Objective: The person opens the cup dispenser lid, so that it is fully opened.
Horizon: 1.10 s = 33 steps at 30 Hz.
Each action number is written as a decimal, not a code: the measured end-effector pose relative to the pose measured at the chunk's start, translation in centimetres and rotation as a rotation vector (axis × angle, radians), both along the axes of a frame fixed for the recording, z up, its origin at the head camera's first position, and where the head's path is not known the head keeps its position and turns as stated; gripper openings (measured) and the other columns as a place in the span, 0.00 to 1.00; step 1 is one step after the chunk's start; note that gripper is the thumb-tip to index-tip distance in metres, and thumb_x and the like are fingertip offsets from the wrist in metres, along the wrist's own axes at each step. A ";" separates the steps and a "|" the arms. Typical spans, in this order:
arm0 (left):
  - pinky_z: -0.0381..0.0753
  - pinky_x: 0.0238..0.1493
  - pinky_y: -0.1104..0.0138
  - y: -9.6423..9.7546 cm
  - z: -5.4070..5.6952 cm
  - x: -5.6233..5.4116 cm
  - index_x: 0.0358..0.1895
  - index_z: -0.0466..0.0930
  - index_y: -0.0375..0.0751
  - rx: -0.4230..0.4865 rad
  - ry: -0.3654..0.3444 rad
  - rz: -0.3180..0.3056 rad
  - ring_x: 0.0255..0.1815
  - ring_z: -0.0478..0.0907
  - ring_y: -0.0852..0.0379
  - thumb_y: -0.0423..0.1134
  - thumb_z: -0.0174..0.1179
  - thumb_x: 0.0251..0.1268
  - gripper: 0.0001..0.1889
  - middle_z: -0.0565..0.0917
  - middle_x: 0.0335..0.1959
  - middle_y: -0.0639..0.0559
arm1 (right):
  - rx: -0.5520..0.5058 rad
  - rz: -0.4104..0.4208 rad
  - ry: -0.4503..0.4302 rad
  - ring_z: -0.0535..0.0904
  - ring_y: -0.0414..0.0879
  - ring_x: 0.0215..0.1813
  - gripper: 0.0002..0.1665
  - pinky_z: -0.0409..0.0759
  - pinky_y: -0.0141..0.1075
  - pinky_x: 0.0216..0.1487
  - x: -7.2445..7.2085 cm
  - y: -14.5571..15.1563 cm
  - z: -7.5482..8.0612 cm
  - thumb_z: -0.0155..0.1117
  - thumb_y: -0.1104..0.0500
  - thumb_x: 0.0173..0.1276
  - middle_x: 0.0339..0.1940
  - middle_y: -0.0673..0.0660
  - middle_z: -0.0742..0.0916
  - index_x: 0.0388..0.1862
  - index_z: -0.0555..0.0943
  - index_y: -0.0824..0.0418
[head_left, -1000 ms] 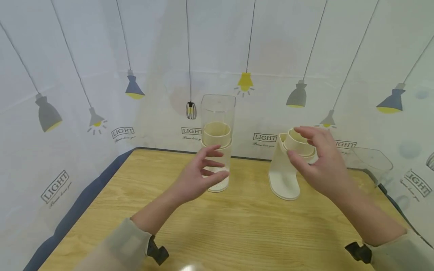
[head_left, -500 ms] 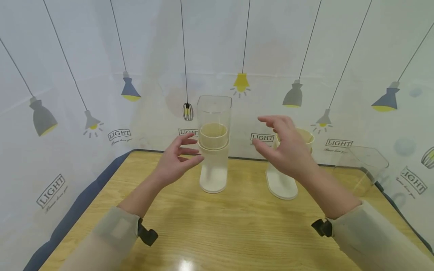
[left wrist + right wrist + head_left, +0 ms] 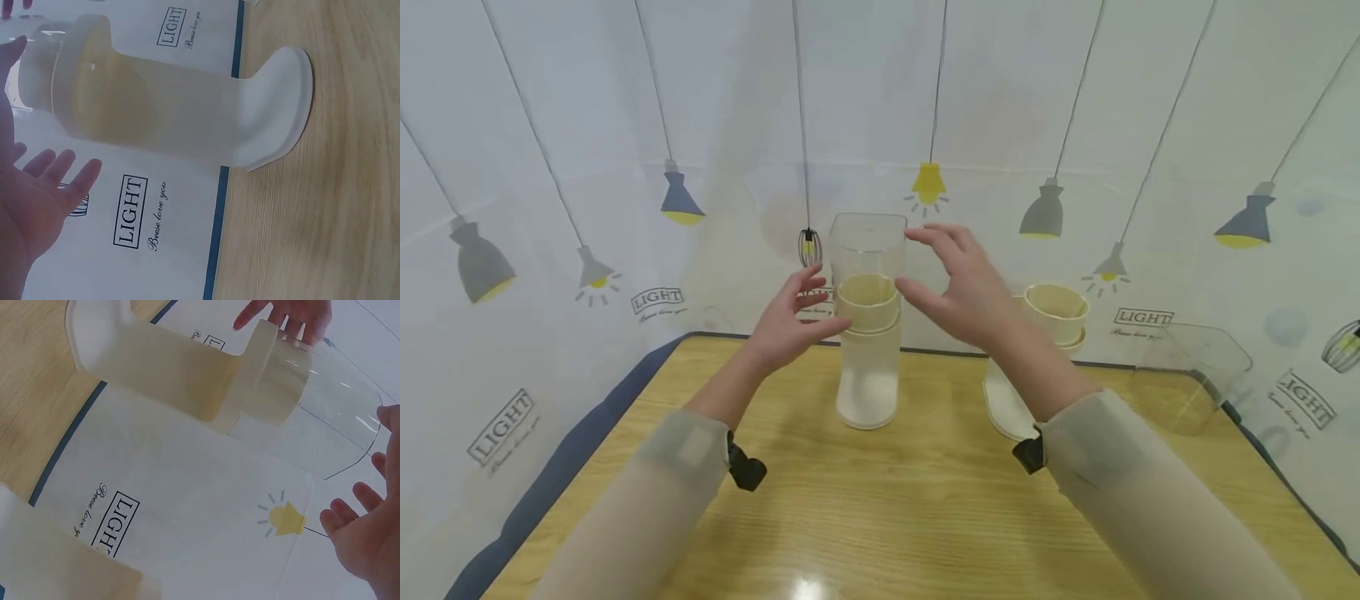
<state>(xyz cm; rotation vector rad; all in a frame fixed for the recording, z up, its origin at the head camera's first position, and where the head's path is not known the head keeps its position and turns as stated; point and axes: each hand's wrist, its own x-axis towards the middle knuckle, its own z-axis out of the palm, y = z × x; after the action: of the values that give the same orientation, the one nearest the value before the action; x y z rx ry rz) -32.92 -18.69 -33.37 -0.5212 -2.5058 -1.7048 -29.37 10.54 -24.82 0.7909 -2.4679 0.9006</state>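
Observation:
A cream plastic stand (image 3: 868, 371) with a flat rounded foot stands upright at the back of the table. On its collar rests a clear plastic container (image 3: 868, 242), with a cream ring (image 3: 867, 307) seen inside. To the left is my left hand (image 3: 790, 321), fingers spread and thumb tip close to the ring; whether it touches, I cannot tell. On the other side my right hand (image 3: 966, 287) reaches toward the container's upper part. In the right wrist view, a fingertip of the right hand (image 3: 369, 525) lies at the container's far edge. Neither hand grips anything.
A second cream stand (image 3: 1000, 400) with its own ring (image 3: 1056, 302) stands to the right, partly behind my right forearm. Farther right is another clear container (image 3: 1187, 375). A white curtain printed with lamps (image 3: 992, 125) hangs behind the wooden table (image 3: 865, 508).
My right hand has moved left from the right-hand stand to the clear container. My left hand drew back left from in front of its stand, then rose slightly beside it.

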 end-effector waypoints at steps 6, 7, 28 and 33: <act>0.68 0.84 0.39 0.5 0.0 -1.8 0.92 0.45 0.61 -0.019 -0.023 -0.051 0.90 0.60 0.43 0.51 0.77 0.69 0.57 0.57 0.91 0.48 | 0.053 0.030 0.037 0.59 0.63 0.89 0.35 0.60 0.65 0.87 -1.4 -2.1 0.5 0.67 0.47 0.82 0.89 0.61 0.68 0.84 0.73 0.51; 0.66 0.85 0.39 0.7 0.0 -2.0 0.92 0.44 0.62 -0.023 -0.026 -0.056 0.90 0.59 0.43 0.51 0.77 0.69 0.58 0.57 0.91 0.49 | 0.057 0.037 0.035 0.59 0.63 0.89 0.35 0.59 0.65 0.88 -1.5 -2.3 0.5 0.67 0.47 0.82 0.89 0.61 0.68 0.84 0.73 0.51; 0.75 0.77 0.36 2.6 -2.2 -2.0 0.90 0.45 0.67 -0.039 -0.025 -0.042 0.84 0.63 0.39 0.54 0.83 0.61 0.62 0.63 0.84 0.46 | 0.001 0.010 -0.016 0.65 0.57 0.87 0.32 0.67 0.60 0.86 -1.7 -3.8 -0.6 0.74 0.46 0.78 0.84 0.54 0.75 0.78 0.80 0.47; 0.79 0.73 0.39 3.3 -2.7 -1.4 0.90 0.45 0.64 -0.019 0.013 -0.004 0.80 0.65 0.40 0.53 0.85 0.58 0.64 0.63 0.83 0.45 | -0.022 0.016 -0.025 0.66 0.55 0.87 0.33 0.67 0.59 0.86 -1.7 -3.5 -0.7 0.76 0.47 0.76 0.84 0.54 0.75 0.77 0.80 0.48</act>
<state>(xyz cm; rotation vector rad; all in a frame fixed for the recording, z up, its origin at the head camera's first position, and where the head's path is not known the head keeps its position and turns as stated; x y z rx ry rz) -34.36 -15.43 -36.04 -0.5377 -2.5167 -1.6746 -31.08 7.07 -25.55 0.7980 -2.4719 0.9477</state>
